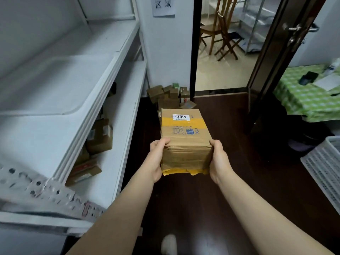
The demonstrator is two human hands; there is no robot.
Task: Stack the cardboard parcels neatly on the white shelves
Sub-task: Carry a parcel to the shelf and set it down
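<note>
White shelves [103, 85] fill my left side, the upper boards bare, the corner post perforated. The dark floor [230, 190] runs ahead to an open doorway, beyond which stand wooden chairs [220, 34]. At right is a table under a green checked cloth [301, 100], and nearer me a white slatted crate [323, 162]. I hold one parcel [184, 137] level in the air over the floor, just right of the shelves, its yellow-taped top facing up. More parcels [99, 137] lie on a lower shelf, and a pile of small ones [169, 96] sits on the floor against the far wall. My left hand [156, 159] and right hand [218, 159] clasp the parcel's near corners from either side, thumbs over the top edge; the fingers underneath are hidden. My pale shoe [169, 244] shows below. A label [181, 116] on the parcel reads 3015.
</note>
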